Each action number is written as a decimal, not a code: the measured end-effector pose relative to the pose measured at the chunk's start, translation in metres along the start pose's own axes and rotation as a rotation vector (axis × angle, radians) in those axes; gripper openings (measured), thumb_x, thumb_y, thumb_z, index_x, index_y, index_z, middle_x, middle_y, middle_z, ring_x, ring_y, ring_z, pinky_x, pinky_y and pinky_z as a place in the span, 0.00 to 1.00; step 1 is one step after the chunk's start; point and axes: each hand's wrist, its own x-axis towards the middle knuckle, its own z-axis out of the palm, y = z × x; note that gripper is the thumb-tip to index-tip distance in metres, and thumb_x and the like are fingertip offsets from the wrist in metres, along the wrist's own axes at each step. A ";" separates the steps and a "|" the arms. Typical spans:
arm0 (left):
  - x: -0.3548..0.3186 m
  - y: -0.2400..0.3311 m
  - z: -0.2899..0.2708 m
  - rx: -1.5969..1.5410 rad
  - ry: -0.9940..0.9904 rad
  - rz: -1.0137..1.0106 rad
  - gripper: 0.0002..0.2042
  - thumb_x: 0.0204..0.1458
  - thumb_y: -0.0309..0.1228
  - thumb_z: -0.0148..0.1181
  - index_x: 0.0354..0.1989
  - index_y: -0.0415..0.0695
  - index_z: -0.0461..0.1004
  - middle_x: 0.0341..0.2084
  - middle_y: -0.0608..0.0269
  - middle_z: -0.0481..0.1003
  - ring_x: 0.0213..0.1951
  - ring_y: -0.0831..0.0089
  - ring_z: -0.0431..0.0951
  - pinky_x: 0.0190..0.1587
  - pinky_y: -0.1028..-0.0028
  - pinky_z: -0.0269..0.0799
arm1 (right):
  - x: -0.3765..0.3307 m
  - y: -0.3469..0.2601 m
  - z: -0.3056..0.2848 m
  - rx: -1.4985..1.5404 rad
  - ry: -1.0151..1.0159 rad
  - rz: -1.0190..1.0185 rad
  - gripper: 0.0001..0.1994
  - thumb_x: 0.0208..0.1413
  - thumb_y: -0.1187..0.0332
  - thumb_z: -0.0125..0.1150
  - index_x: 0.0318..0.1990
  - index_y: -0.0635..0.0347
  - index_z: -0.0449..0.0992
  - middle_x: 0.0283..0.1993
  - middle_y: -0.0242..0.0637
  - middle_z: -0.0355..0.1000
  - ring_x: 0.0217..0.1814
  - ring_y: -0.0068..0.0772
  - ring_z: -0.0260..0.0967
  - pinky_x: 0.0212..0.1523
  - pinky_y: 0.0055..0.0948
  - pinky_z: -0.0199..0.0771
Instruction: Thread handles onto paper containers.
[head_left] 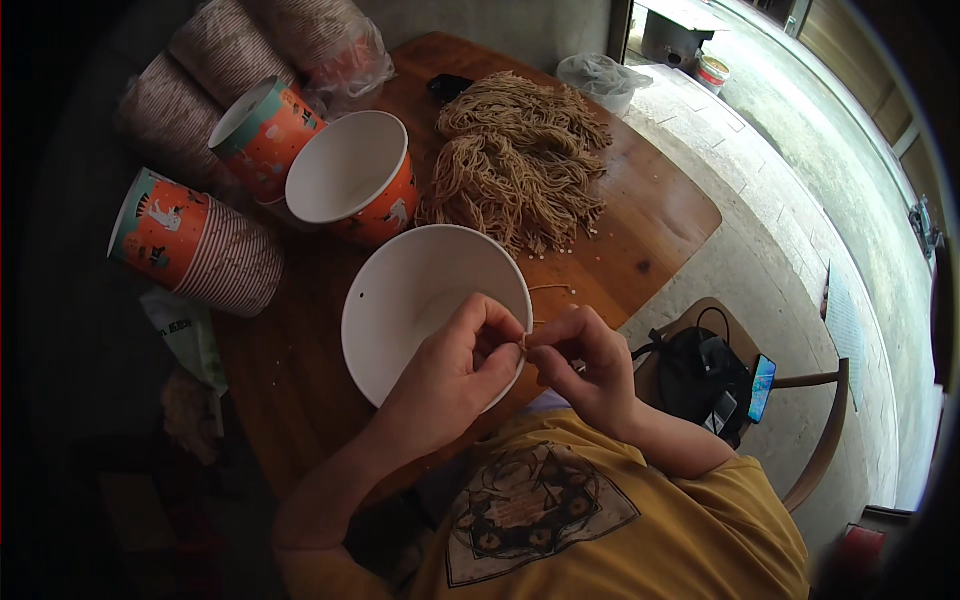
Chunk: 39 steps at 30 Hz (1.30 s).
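A white paper bucket [400,285] stands in front of me on the table, its mouth facing up, with a small dark hole in its left wall. My left hand [455,370] reaches over the bucket, thumb and curled forefinger pinched together at its right rim. Just outside that rim, my right hand [590,365] pinches too, fingertips meeting those of the left. A bit of tan cord shows between the fingertips; a cord strand [550,288] lies on the table just beyond the right hand. The fingers partly hide the cord and the rim there.
A heap of tan cords [520,160] lies at the table's far side. Orange-printed paper buckets [385,215] and several wrapped stacks [240,50] stand at the left. A clear plastic bag [600,78] sits behind; a chair [720,320] with a black bag and phone is at right.
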 end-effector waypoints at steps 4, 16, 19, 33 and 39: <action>-0.001 0.000 -0.003 -0.046 -0.032 -0.061 0.08 0.59 0.29 0.53 0.40 0.38 0.67 0.31 0.66 0.72 0.32 0.83 0.71 0.35 0.79 0.69 | 0.000 0.001 -0.003 -0.033 -0.064 -0.013 0.05 0.56 0.78 0.57 0.39 0.66 0.69 0.34 0.35 0.70 0.28 0.18 0.70 0.27 0.16 0.70; 0.002 0.010 -0.005 0.230 -0.002 -0.015 0.05 0.56 0.26 0.54 0.34 0.38 0.66 0.25 0.65 0.71 0.30 0.80 0.72 0.33 0.77 0.70 | 0.000 0.001 -0.004 0.023 -0.083 0.022 0.05 0.56 0.78 0.57 0.39 0.66 0.70 0.36 0.35 0.70 0.29 0.19 0.71 0.29 0.16 0.71; 0.004 0.002 -0.002 0.121 0.038 0.037 0.05 0.55 0.24 0.55 0.36 0.38 0.67 0.26 0.65 0.72 0.29 0.80 0.72 0.33 0.77 0.70 | -0.001 0.002 -0.001 0.085 -0.011 0.043 0.05 0.54 0.75 0.60 0.38 0.61 0.72 0.32 0.28 0.72 0.26 0.11 0.64 0.27 0.15 0.65; 0.001 0.014 -0.001 0.320 0.075 0.092 0.04 0.54 0.24 0.56 0.35 0.37 0.70 0.30 0.61 0.70 0.30 0.76 0.74 0.33 0.76 0.71 | -0.006 0.008 -0.005 -0.028 0.003 0.021 0.13 0.52 0.72 0.65 0.43 0.61 0.68 0.33 0.32 0.75 0.31 0.20 0.74 0.28 0.19 0.71; 0.001 0.013 -0.001 0.335 0.074 0.115 0.04 0.53 0.24 0.56 0.34 0.37 0.70 0.31 0.61 0.70 0.31 0.75 0.75 0.34 0.75 0.72 | -0.003 0.001 -0.007 -0.174 -0.023 -0.082 0.13 0.51 0.72 0.65 0.42 0.61 0.69 0.35 0.32 0.75 0.32 0.24 0.75 0.27 0.21 0.72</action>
